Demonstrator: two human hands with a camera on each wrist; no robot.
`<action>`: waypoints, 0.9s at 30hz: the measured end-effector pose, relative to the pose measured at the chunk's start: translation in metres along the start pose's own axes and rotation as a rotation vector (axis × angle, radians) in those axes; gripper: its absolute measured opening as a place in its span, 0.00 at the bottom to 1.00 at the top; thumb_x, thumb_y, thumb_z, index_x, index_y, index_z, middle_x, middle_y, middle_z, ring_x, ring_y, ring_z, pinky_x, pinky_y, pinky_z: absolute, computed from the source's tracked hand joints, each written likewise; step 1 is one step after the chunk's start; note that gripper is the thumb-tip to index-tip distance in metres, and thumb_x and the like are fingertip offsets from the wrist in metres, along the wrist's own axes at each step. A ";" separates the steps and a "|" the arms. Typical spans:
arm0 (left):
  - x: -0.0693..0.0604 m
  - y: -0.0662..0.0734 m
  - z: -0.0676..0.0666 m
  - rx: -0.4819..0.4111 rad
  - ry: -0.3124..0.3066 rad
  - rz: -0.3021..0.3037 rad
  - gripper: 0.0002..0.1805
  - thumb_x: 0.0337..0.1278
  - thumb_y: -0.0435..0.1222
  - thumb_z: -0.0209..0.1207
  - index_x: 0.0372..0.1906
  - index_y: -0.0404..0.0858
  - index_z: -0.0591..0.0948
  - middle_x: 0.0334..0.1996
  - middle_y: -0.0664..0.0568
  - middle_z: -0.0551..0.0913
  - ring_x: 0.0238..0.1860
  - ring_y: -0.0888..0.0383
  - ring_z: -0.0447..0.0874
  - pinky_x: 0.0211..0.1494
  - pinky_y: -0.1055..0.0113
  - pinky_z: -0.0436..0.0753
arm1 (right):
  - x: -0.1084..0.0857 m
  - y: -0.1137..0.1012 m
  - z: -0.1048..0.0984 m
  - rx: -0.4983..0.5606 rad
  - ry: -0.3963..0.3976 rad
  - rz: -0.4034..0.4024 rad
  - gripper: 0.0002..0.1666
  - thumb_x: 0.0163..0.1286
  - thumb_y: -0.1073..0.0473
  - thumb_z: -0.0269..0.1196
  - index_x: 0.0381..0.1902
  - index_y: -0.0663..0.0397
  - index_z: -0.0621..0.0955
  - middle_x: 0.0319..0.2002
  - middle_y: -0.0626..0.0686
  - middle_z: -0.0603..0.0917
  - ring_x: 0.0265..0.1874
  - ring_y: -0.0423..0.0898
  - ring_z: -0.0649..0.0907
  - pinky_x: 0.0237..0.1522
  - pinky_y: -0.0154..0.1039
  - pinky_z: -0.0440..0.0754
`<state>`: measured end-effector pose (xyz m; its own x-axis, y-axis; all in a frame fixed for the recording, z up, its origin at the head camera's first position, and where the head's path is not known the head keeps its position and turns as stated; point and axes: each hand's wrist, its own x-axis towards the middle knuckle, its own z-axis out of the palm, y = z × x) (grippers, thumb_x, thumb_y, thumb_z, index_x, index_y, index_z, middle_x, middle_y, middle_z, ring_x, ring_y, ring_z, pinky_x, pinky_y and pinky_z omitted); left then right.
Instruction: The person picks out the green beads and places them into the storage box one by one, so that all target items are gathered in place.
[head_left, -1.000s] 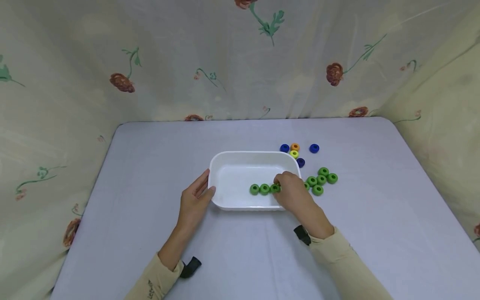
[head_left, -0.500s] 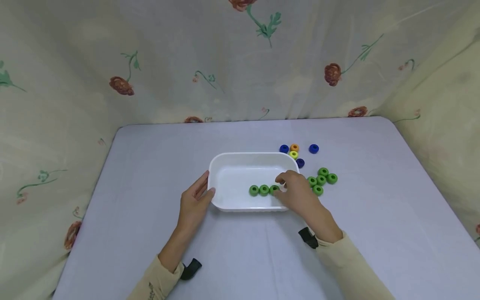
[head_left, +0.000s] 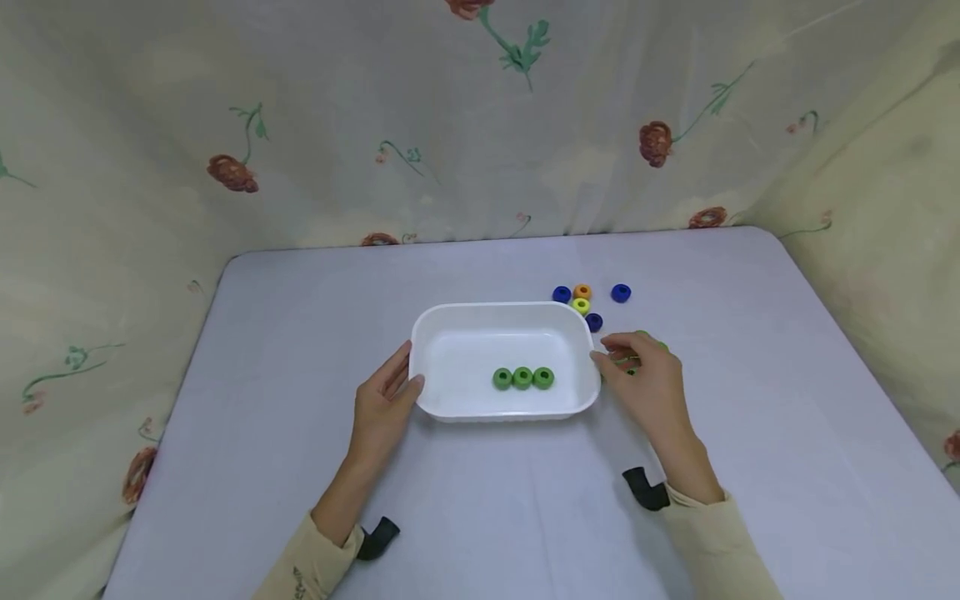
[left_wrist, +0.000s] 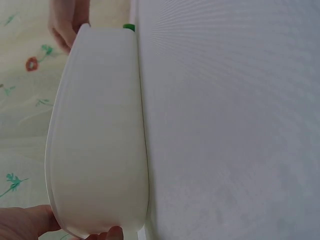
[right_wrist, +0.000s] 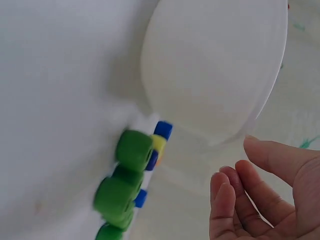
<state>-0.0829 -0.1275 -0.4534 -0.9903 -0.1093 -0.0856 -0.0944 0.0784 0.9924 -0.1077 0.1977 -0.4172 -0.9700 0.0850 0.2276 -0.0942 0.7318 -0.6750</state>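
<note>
The left hand grips the white tray while the right hand hovers beside it, thumb and fingers parted.

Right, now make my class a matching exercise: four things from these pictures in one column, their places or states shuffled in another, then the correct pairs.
1. Left hand
2. Right hand
3. Row of three green beads
4. Orange bead

A. Inside the white tray
B. Gripping the tray's left end
C. On the table, beside a yellow bead
D. Gripping nothing, by the tray's right end

Pairs: 1-B, 2-D, 3-A, 4-C
</note>
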 end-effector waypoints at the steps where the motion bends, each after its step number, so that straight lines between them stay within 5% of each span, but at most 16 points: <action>1: 0.000 0.000 0.000 -0.001 0.002 0.001 0.31 0.67 0.31 0.59 0.74 0.42 0.68 0.73 0.50 0.70 0.73 0.55 0.71 0.66 0.76 0.77 | -0.001 0.005 -0.001 0.009 0.017 0.003 0.14 0.65 0.61 0.70 0.47 0.61 0.86 0.41 0.59 0.88 0.39 0.53 0.86 0.37 0.20 0.80; 13: 0.000 -0.001 0.000 0.005 0.006 0.008 0.31 0.67 0.31 0.59 0.74 0.42 0.68 0.73 0.50 0.70 0.73 0.55 0.71 0.66 0.76 0.78 | -0.012 0.045 -0.005 -0.006 0.019 0.155 0.18 0.66 0.56 0.70 0.50 0.60 0.85 0.43 0.59 0.89 0.42 0.51 0.85 0.36 0.13 0.73; 27: 0.001 -0.001 0.000 -0.002 0.007 -0.001 0.31 0.67 0.31 0.59 0.74 0.42 0.68 0.73 0.50 0.70 0.73 0.55 0.71 0.66 0.76 0.77 | -0.018 0.056 -0.011 -0.004 -0.011 0.275 0.21 0.64 0.57 0.71 0.54 0.59 0.84 0.47 0.62 0.88 0.44 0.51 0.83 0.36 0.20 0.74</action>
<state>-0.0842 -0.1273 -0.4544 -0.9895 -0.1165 -0.0859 -0.0951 0.0760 0.9926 -0.0934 0.2448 -0.4510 -0.9614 0.2737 0.0281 0.1743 0.6849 -0.7075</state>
